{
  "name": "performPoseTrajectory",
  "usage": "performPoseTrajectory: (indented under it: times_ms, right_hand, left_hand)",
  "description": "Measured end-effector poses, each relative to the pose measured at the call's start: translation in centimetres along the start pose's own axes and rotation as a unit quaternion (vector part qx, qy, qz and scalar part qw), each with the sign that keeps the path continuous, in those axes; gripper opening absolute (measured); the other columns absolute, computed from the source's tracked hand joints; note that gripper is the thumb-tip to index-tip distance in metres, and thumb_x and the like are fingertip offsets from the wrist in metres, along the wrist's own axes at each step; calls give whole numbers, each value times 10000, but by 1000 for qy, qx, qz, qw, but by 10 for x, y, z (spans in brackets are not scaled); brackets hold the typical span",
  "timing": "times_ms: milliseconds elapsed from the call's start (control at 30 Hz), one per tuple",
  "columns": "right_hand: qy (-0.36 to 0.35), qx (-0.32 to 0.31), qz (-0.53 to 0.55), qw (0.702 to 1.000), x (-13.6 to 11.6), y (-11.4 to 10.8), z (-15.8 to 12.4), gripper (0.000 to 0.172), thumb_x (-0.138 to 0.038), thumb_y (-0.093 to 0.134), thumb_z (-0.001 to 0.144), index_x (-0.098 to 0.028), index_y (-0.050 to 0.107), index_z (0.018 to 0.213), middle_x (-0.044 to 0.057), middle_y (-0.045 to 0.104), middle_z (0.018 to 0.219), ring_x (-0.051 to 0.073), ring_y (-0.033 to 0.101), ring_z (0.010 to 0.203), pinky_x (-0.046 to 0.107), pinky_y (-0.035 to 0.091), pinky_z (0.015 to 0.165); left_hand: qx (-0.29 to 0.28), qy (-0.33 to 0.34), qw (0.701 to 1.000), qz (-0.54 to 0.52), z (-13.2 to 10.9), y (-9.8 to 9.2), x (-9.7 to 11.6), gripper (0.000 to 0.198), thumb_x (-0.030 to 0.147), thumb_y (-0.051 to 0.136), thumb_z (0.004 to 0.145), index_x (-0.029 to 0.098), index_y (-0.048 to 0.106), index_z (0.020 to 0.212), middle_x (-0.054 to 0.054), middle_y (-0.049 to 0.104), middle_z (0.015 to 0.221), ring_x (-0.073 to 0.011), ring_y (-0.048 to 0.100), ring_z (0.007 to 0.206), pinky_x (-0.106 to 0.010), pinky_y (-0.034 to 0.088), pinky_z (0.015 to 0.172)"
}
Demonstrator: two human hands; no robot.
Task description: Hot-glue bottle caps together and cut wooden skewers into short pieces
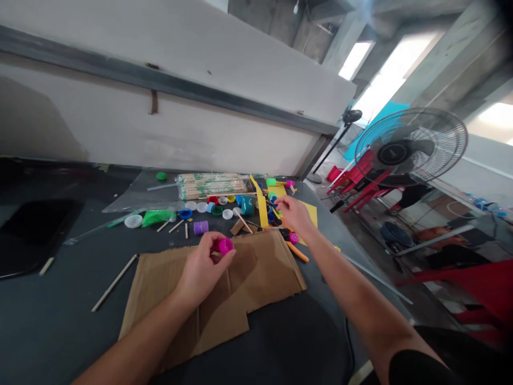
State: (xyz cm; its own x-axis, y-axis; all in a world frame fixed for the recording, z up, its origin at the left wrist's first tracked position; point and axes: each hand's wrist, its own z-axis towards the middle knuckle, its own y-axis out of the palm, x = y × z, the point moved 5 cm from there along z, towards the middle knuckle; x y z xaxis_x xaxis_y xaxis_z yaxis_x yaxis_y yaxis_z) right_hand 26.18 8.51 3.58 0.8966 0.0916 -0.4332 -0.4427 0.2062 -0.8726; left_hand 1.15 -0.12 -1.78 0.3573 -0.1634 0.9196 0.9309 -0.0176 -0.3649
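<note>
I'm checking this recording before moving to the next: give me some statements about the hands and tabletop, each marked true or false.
1. The left hand holds a magenta bottle cap. True.
2. The right hand rests on the cardboard sheet. False: it is beyond the sheet's far edge, near the yellow strip.
3. The bundle of wooden sticks lies farther away than the cardboard sheet. True.
4. The caged fan appears on the picture's left. False: it appears on the right.
</note>
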Motion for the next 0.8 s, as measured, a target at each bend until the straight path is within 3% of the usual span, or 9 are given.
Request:
performPoseTrajectory:
  times_ms: [100,200,367,533,700,800]
  right_hand:
    - [-27,-19,-39,999,23,1,31,363,-90,451,830,-190,649,1117,63,686,1129,195,621,1011,294,442,874]
    - [-56,-51,-51,996,26,10,40,429,-22,472,762,-205,677,1091,38,676,1165,182,598,1069,268,416,930]
    - [-18,-28,-94,995,30,7,33,331,-38,441,758,-187,722,847,73,708,956,221,594,1012,288,429,857]
    - [42,-14,-129,991,44,-4,38,282,-114,454,812,-194,690,944,88,702,958,233,606,970,282,419,763]
    - [51,-70,-122,989,48,10,39,236,-230,648,723,-211,649,958,62,703,934,224,634,859,253,397,672]
    - [65,-67,-105,990,50,14,34,227,-214,673,681,-200,626,902,70,688,899,235,629,856,254,393,661]
  left_hand:
    - [6,6,1000,1,1,-1,-2,264,375,607,811,211,525,1001,-4,626,858,-136,616,683,-261,502,623]
    - [-13,3,1000,-26,2,0,-5,283,410,558,851,214,528,1053,-6,616,844,-130,602,640,-266,504,605]
    - [-25,-5,996,-81,2,0,-7,301,434,500,889,217,540,1094,4,598,778,-137,603,624,-265,513,592]
    - [-24,-16,996,-84,1,-1,-5,342,451,485,893,207,555,1122,8,598,757,-134,592,603,-252,496,575]
    - [-25,-3,999,-32,2,-2,-3,407,454,439,911,213,572,1210,-22,655,826,-143,597,606,-270,490,586]
    - [-24,20,999,8,3,-2,-2,406,438,445,908,211,590,1212,-62,694,966,-183,649,752,-315,520,686]
